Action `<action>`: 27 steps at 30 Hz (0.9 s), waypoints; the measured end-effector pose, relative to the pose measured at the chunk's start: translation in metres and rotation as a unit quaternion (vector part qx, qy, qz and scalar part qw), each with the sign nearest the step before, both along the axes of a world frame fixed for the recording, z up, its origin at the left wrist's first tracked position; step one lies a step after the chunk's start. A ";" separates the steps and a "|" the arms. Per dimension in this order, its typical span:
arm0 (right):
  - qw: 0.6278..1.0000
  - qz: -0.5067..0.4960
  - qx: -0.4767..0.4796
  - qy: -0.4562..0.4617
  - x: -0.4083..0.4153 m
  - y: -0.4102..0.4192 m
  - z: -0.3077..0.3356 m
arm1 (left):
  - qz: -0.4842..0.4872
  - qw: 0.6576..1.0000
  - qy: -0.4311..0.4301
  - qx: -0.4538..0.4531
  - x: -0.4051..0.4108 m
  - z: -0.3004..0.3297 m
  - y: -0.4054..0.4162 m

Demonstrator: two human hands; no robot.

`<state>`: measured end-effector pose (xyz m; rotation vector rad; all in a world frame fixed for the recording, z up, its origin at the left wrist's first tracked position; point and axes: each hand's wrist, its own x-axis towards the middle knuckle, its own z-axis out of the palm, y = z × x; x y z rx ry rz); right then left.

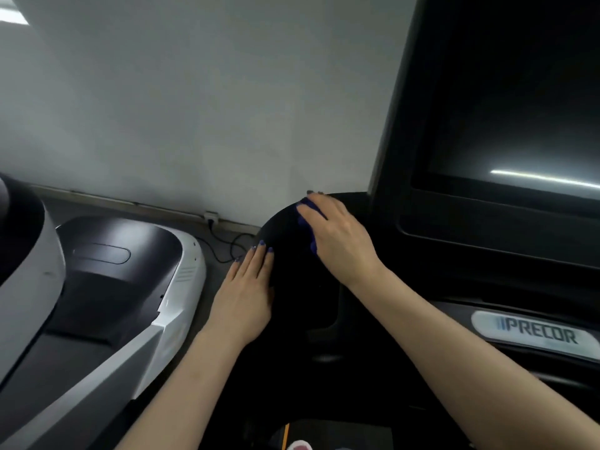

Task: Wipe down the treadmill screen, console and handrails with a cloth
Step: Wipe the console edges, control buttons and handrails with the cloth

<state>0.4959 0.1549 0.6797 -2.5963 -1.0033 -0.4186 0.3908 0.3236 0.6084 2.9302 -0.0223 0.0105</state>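
Observation:
The black treadmill console [292, 254] curves round at its left corner, and both hands are on it. My right hand [337, 241] lies flat over a blue cloth [306, 219], pressing it on the console's top left edge; only slivers of cloth show under the fingers. My left hand [250, 287] rests flat with straight fingers on the console's outer left side and holds nothing. The dark screen [513, 108] stands at the upper right. A PRECOR badge [535, 332] sits on the panel lower right. The handrails cannot be made out.
A neighbouring white and black machine [113, 287] stands close on the left. A grey wall [194, 108] rises behind, with a black cable [224, 245] and a socket [211, 217] at the floor. A yellow strip [285, 436] shows at the bottom.

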 end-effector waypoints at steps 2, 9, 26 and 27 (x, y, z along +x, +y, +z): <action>0.999 -0.042 -0.011 0.012 0.013 0.013 -0.004 | 0.005 1.000 0.015 -0.009 0.000 -0.006 0.001; 0.976 -0.175 -0.089 0.096 0.048 0.026 -0.026 | 0.028 0.999 -0.046 -0.009 -0.006 -0.017 -0.004; 0.973 -0.180 -0.126 0.067 0.060 0.029 -0.064 | 0.037 0.997 -0.064 0.006 -0.007 -0.023 -0.006; 0.970 -0.190 -0.130 0.074 0.061 0.027 -0.063 | 0.039 0.997 -0.064 0.005 -0.007 -0.023 -0.006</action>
